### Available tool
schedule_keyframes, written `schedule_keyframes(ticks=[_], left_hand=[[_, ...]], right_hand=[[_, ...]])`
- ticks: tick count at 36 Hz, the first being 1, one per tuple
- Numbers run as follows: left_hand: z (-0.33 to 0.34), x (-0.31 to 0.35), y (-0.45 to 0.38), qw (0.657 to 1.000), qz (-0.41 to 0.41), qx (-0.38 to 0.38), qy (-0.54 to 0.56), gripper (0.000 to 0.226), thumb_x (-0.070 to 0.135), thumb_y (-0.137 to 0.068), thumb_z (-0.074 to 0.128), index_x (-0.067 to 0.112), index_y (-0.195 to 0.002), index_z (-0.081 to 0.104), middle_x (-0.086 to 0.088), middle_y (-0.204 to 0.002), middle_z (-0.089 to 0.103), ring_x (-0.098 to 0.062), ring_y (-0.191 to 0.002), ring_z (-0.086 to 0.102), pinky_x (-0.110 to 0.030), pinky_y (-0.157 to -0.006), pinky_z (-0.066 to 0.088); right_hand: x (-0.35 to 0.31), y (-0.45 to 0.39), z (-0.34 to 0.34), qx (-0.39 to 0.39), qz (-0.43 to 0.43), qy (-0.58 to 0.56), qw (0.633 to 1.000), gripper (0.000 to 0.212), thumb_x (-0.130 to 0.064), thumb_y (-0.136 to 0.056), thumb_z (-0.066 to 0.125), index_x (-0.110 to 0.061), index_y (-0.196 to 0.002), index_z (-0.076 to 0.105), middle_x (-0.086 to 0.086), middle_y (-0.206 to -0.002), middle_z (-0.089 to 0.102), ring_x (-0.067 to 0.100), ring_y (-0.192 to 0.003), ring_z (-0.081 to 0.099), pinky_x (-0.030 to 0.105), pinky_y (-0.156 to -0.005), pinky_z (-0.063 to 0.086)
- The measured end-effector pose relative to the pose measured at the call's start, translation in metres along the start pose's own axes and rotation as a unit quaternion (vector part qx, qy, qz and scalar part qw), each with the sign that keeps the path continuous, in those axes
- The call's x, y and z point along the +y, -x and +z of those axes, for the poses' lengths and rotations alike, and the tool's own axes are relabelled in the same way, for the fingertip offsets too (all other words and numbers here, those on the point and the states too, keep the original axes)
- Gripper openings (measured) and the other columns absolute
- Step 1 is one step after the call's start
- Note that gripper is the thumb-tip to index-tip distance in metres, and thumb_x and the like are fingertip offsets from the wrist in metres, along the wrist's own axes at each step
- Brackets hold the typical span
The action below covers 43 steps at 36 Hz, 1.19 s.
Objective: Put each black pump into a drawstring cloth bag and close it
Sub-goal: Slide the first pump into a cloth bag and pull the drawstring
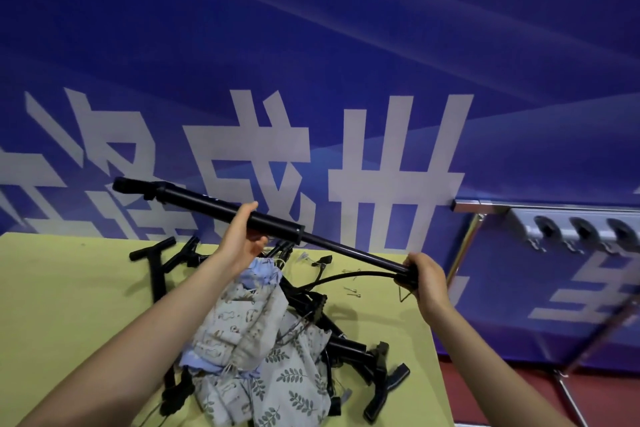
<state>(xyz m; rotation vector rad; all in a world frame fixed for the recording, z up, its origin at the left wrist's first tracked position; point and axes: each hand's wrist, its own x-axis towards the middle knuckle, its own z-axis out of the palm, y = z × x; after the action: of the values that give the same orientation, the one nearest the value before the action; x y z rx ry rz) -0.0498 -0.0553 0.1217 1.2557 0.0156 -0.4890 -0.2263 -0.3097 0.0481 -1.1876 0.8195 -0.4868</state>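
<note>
A pump (pixel 266 224) is held in the air above the far part of the table (pixel 69 288), slanted from upper left to lower right. It is gripped near its middle by the left hand (pixel 242 236) and at its lower right end by the right hand (pixel 427 276). Below it, on the table, a heap of cloth bags (pixel 256 347) is placed between the two forearms. Other pumps (pixel 356 350) are spread under and around this heap, to its left, right and far side. Behind the table a banner wall (pixel 311 80) is seen. To the right of the table, near the wall, a metal rack (pixel 571 225) is standing.
</note>
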Motion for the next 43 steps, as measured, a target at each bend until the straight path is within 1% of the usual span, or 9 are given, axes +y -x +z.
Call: schedule_keyframes(ticks=[3, 7, 14, 18, 24, 29, 32, 39, 43], left_hand=[[0.006, -0.001, 0.003, 1.000, -0.012, 0.005, 0.012, 0.027, 0.032, -0.094, 0.054, 0.014, -0.078, 0.041, -0.003, -0.067, 0.048, -0.010, -0.047, 0.039, -0.013, -0.034, 0.032], [0.015, -0.008, 0.006, 1.000, -0.011, 0.004, 0.024, 0.029, 0.035, -0.095, 0.052, 0.015, -0.078, 0.040, -0.003, -0.067, 0.048, -0.009, -0.043, 0.039, -0.014, -0.032, 0.029], [0.021, -0.008, 0.009, 1.000, 0.003, -0.002, 0.026, 0.029, 0.037, -0.095, 0.053, 0.015, -0.079, 0.042, -0.005, -0.071, 0.052, -0.009, -0.041, 0.042, -0.014, -0.033, 0.031], [0.022, -0.011, 0.011, 1.000, 0.021, -0.011, 0.007, 0.031, 0.039, -0.095, 0.052, 0.015, -0.077, 0.046, -0.004, -0.068, 0.053, -0.010, -0.042, 0.042, -0.015, -0.034, 0.031], [0.026, -0.009, 0.013, 0.999, 0.045, -0.015, -0.011, 0.030, 0.039, -0.095, 0.051, 0.013, -0.079, 0.048, -0.003, -0.066, 0.052, -0.010, -0.043, 0.044, -0.016, -0.034, 0.033], [0.030, -0.002, 0.009, 0.999, 0.046, -0.012, 0.006, 0.030, 0.039, -0.095, 0.052, 0.013, -0.081, 0.046, -0.003, -0.066, 0.052, -0.012, -0.043, 0.044, -0.016, -0.033, 0.034], [0.033, 0.001, 0.008, 0.998, 0.057, -0.011, -0.001, 0.031, 0.040, -0.095, 0.051, 0.013, -0.080, 0.046, -0.003, -0.065, 0.051, -0.011, -0.043, 0.043, -0.016, -0.034, 0.034], [0.046, -0.009, 0.012, 0.999, 0.037, -0.001, 0.003, 0.031, 0.038, -0.095, 0.052, 0.013, -0.079, 0.046, -0.005, -0.065, 0.049, -0.010, -0.041, 0.044, -0.017, -0.033, 0.034], [0.048, -0.019, 0.015, 1.000, 0.014, -0.010, 0.021, 0.029, 0.038, -0.095, 0.052, 0.013, -0.080, 0.048, -0.004, -0.065, 0.050, -0.010, -0.042, 0.046, -0.017, -0.035, 0.036]], right_hand=[[-0.002, -0.001, -0.001, 0.001, 0.006, -0.012, 1.000, 0.017, -0.004, -0.090, 0.046, -0.004, -0.075, 0.054, 0.011, -0.077, 0.052, 0.024, -0.072, 0.057, 0.036, -0.071, 0.051], [-0.005, -0.005, -0.005, 0.025, 0.000, -0.040, 0.999, 0.020, -0.001, -0.087, 0.044, -0.007, -0.070, 0.052, 0.008, -0.075, 0.049, 0.021, -0.071, 0.053, 0.035, -0.068, 0.050], [-0.003, -0.011, -0.007, 0.037, -0.005, 0.001, 0.999, 0.018, -0.007, -0.087, 0.044, -0.009, -0.075, 0.056, 0.008, -0.078, 0.053, 0.022, -0.077, 0.051, 0.039, -0.076, 0.044], [0.000, -0.017, -0.010, 0.036, 0.034, 0.038, 0.998, 0.012, -0.014, -0.092, 0.043, -0.007, -0.089, 0.053, 0.014, -0.086, 0.055, 0.025, -0.078, 0.057, 0.036, -0.068, 0.049], [-0.005, -0.012, -0.011, 0.004, 0.115, 0.036, 0.993, 0.022, -0.016, -0.095, 0.045, 0.000, -0.092, 0.059, 0.020, -0.083, 0.067, 0.029, -0.074, 0.067, 0.034, -0.068, 0.056], [-0.010, -0.003, -0.008, 0.012, 0.074, -0.015, 0.997, 0.017, -0.014, -0.094, 0.046, -0.002, -0.095, 0.059, 0.012, -0.079, 0.053, 0.021, -0.068, 0.052, 0.027, -0.059, 0.045], [-0.015, 0.000, -0.004, 0.003, 0.050, -0.041, 0.998, 0.012, -0.012, -0.094, 0.046, -0.006, -0.087, 0.053, 0.008, -0.076, 0.043, 0.018, -0.065, 0.042, 0.026, -0.054, 0.039], [-0.025, 0.015, 0.020, -0.007, -0.023, -0.039, 0.999, 0.013, -0.007, -0.095, 0.045, -0.008, -0.084, 0.052, 0.007, -0.084, 0.045, 0.016, -0.073, 0.045, 0.028, -0.062, 0.044], [-0.029, 0.019, 0.029, -0.017, -0.029, -0.048, 0.998, 0.013, -0.007, -0.096, 0.044, -0.008, -0.086, 0.053, 0.009, -0.090, 0.044, 0.017, -0.078, 0.045, 0.031, -0.064, 0.045]])
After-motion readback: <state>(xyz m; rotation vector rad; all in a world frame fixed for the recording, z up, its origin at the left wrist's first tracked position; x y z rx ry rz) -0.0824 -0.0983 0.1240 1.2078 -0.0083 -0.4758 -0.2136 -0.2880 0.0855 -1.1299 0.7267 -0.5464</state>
